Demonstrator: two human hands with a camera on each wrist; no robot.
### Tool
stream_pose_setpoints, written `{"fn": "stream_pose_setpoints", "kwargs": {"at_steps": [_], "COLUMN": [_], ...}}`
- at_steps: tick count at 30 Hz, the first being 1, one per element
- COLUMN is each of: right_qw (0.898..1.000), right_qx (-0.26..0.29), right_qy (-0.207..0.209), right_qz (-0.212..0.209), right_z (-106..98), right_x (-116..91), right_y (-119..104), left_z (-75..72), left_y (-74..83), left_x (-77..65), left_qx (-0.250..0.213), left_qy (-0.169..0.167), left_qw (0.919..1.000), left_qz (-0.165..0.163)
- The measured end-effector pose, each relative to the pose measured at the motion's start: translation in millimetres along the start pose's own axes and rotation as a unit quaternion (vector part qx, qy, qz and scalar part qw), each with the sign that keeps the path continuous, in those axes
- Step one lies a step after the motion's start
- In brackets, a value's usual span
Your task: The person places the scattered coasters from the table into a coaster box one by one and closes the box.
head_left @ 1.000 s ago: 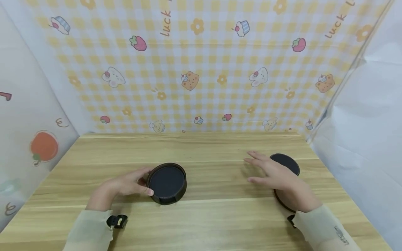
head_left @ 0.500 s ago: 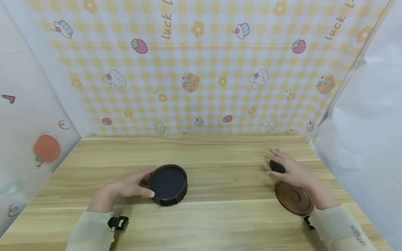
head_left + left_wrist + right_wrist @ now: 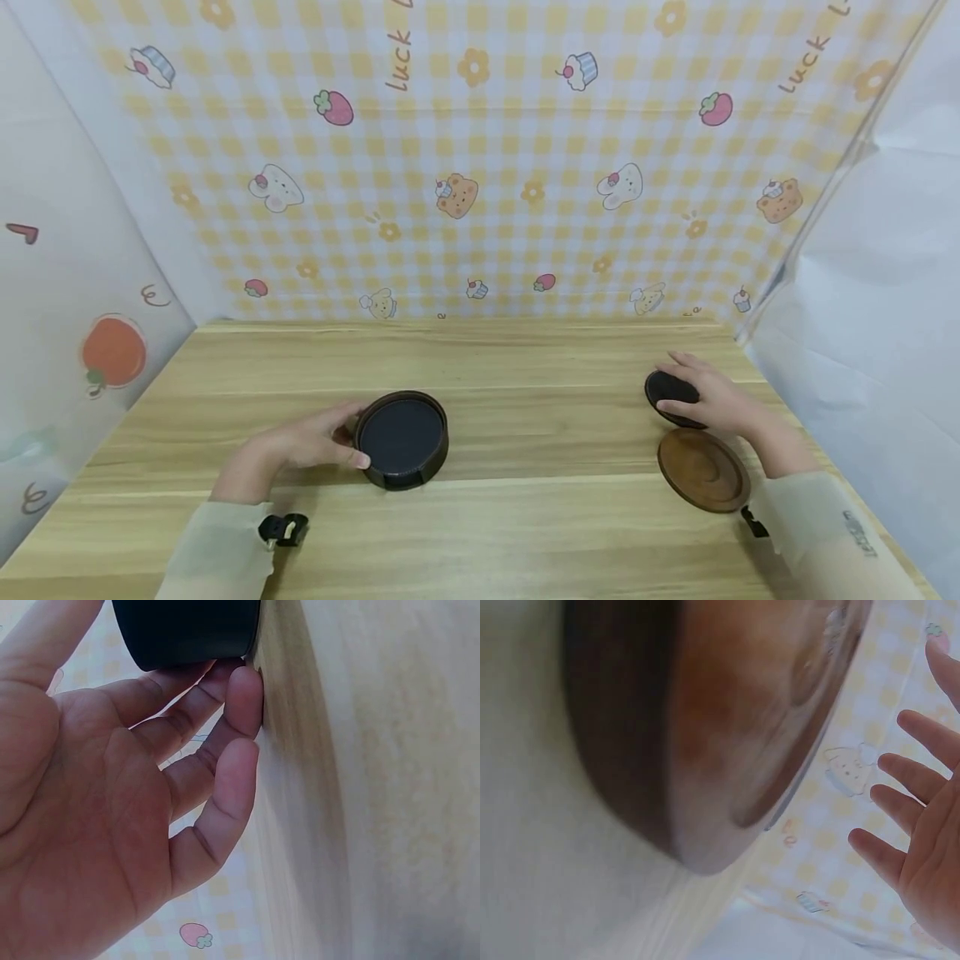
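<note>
On the table's left half stands a round black coaster holder (image 3: 408,481) with a black disc (image 3: 401,433) lying inside it. My left hand (image 3: 315,440) holds the holder's left side, thumb at the front and fingers behind. The left wrist view shows the bent fingers against the dark wall of the holder (image 3: 187,630). Over at the right, my right hand (image 3: 716,404) is above a black round coaster (image 3: 667,388), thumb and fingertips overlapping it. Its fingers look spread in the right wrist view. Just nearer lies a brown wooden saucer (image 3: 701,471) with a round recess.
The wood-grain table (image 3: 525,517) runs back to a yellow checked cloth (image 3: 510,150) with cartoon prints. White sheets hang at both sides, the right one (image 3: 885,333) close to the right arm. Black straps sit at both wrists.
My right hand has moved right, from left of the black coaster to over it, which uncovers the wooden saucer. My left hand stays at the coaster holder.
</note>
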State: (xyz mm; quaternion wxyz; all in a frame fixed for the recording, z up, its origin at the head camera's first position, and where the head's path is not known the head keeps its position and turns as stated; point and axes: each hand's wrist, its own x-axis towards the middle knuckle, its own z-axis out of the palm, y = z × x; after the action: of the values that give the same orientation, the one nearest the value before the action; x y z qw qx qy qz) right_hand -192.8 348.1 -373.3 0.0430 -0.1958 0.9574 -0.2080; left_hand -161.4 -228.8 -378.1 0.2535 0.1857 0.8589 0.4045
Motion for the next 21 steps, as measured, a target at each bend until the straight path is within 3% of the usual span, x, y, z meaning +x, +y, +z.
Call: {"fn": "stream_pose_setpoints", "kwargs": {"at_steps": [14,21], "right_qw": [0.999,0.998], "right_qx": [-0.042,-0.031], "right_qy": [-0.019,-0.042], "right_qz": [0.008,0.037], "right_z": [0,6], "right_x": [9,5], "right_y": [28,34], "left_z": [-0.2,0.9], "left_y": [2.2,2.8], "left_x": [-1.3,-2.2], "left_qx": [0.005,0.005], "left_qy": [0.006,0.007], "left_qw": [0.9999,0.9999], "left_qz": [-0.007,-0.012]}}
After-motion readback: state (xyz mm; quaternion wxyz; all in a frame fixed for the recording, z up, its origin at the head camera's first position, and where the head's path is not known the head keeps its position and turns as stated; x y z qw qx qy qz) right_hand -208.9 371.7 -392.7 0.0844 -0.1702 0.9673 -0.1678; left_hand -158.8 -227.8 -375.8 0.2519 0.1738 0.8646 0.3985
